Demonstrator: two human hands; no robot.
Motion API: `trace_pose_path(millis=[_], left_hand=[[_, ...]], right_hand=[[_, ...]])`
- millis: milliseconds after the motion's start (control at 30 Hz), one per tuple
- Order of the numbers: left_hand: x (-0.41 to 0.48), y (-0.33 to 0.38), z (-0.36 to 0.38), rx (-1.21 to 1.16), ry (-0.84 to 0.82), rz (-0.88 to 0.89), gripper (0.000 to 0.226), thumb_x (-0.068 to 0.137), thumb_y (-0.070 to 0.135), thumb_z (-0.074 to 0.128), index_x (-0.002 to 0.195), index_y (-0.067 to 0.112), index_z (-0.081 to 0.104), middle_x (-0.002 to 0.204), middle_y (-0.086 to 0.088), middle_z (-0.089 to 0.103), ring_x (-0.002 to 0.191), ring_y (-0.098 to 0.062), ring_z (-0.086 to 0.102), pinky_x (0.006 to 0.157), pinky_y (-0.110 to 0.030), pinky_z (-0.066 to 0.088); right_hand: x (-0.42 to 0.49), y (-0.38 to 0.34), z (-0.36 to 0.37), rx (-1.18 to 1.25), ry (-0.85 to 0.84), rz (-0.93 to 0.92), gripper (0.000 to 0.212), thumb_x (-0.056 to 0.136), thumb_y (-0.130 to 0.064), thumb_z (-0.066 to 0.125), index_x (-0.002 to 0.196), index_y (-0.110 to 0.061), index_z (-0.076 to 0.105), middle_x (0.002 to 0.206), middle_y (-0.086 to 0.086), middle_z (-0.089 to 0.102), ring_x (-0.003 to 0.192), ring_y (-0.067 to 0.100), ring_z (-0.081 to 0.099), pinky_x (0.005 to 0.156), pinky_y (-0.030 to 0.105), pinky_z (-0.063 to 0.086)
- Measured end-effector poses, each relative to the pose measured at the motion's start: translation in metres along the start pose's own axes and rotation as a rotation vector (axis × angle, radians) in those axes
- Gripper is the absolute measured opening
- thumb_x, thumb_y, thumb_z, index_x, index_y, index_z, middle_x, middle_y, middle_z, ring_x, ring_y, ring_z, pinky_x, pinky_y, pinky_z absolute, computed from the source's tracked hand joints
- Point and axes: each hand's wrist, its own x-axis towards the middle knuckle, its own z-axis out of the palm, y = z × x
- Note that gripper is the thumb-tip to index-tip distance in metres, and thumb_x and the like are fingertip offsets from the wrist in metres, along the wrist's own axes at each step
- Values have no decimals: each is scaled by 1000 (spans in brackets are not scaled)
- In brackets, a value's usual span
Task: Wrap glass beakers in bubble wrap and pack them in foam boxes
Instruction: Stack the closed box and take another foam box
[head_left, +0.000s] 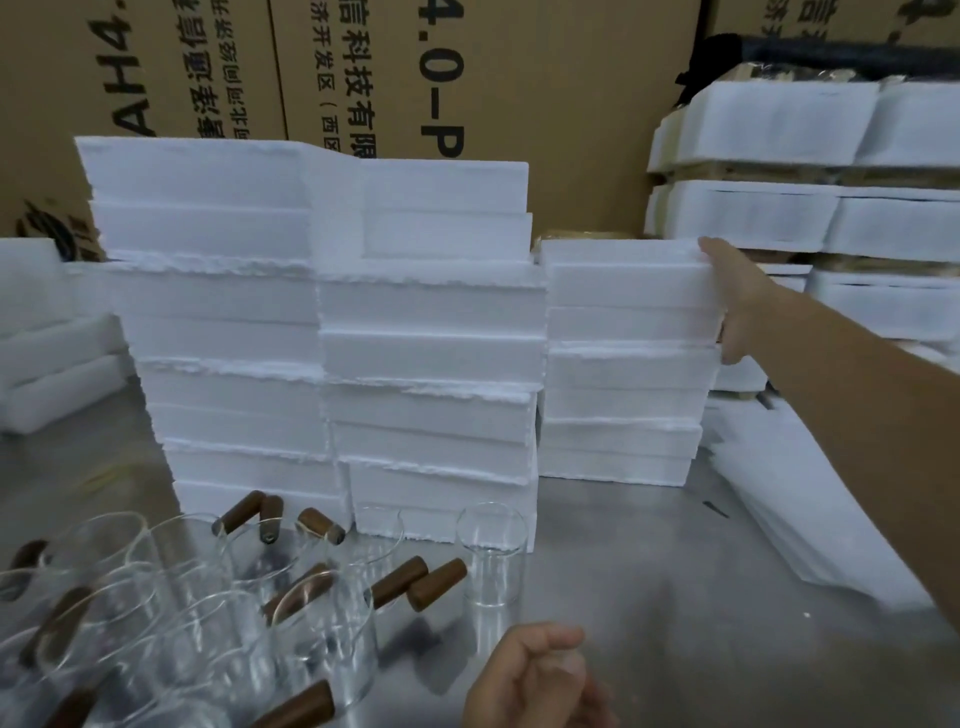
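Several clear glass beakers (218, 613) with brown wooden handles stand crowded at the lower left of the steel table (649, 571); one plain glass (491, 556) stands apart to their right. White foam boxes (332, 332) are stacked in three columns behind them. My right hand (737, 301) reaches to the top of the right column (623, 364) and grips the right end of its upper foam box, thumb low and fingers on top. My left hand (535, 675) hovers at the bottom edge near the glasses, fingers loosely curled, holding nothing.
A pile of white wrapping sheets (810, 509) lies at the right of the table. More foam packs (810, 197) are stacked at the back right, loose foam pieces (47, 358) at the left. Big cardboard cartons (467, 78) close off the back.
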Motion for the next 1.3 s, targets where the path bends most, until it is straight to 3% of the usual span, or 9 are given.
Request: trace_pose_path(millis=[67, 167, 267, 367, 467, 567, 833, 1133, 1300], left_hand=[[-11, -5, 13, -170, -239, -45, 24, 56, 9, 60, 74, -6, 66, 53, -28, 57, 40, -27, 55, 41, -22, 44], [-4, 0, 16, -465, -223, -262, 22, 58, 11, 59, 74, -2, 67, 55, -27, 59, 43, -28, 57, 42, -22, 44], [-2, 8, 11, -432, -254, -262, 22, 58, 13, 60, 74, 0, 69, 58, -26, 61, 46, -28, 58, 43, -22, 44], [-6, 7, 14, -507, -254, -312, 21, 57, 11, 58, 71, 0, 69, 56, -25, 61, 43, -28, 57, 41, -22, 44], [-7, 9, 15, -465, -220, -325, 24, 57, 12, 58, 74, -2, 67, 55, -25, 60, 43, -26, 57, 43, -22, 45], [-6, 10, 14, -436, -224, -340, 28, 58, 12, 57, 79, -5, 65, 55, -24, 61, 43, -24, 56, 43, -22, 45], [-7, 16, 18, -444, -187, -294, 29, 57, 10, 56, 77, -9, 64, 51, -24, 57, 37, -20, 52, 41, -18, 42], [-10, 19, 15, -544, -226, -364, 22, 57, 10, 57, 73, -3, 67, 55, -24, 58, 41, -25, 55, 42, -19, 42], [-9, 19, 9, -543, -267, -406, 15, 87, -12, 53, 78, -6, 65, 54, -20, 56, 40, -24, 53, 39, -19, 42]], right_hand=[[-3, -3, 2, 42, 122, -99, 63, 81, -57, 53, 130, -18, 43, 121, 1, 48, 105, 22, 48, 90, 34, 38], [-29, -16, 11, 13, 380, -609, 51, 85, -38, 56, 127, -12, 42, 125, 4, 47, 112, 18, 47, 94, 29, 41], [-85, -13, 31, -132, 133, -1128, 29, 86, -27, 58, 110, -17, 46, 110, 3, 52, 97, 11, 49, 80, 9, 39], [-129, 18, 45, -424, -233, -1346, 48, 82, -33, 67, 123, -23, 43, 117, -4, 47, 105, 7, 46, 89, 6, 32], [-132, 44, 47, -891, -301, -1438, 86, 75, -39, 74, 144, -29, 24, 146, 0, 29, 134, 16, 27, 112, 37, 27], [-119, 48, 43, -1167, -253, -1402, 105, 72, -40, 78, 148, -35, 7, 155, 1, 11, 142, 21, 9, 115, 51, 14], [-92, 34, 39, -1378, -310, -1462, 121, 61, -46, 84, 150, -32, 3, 155, 5, 14, 141, 23, 12, 116, 46, 16], [-95, 45, 45, -1437, -104, -1615, 95, 76, -31, 73, 151, -25, 13, 151, 13, 25, 138, 30, 25, 113, 52, 14], [-102, 44, 45, -1395, -34, -1622, 96, 68, -35, 78, 148, -14, 28, 143, 21, 38, 130, 39, 39, 108, 55, 25]])
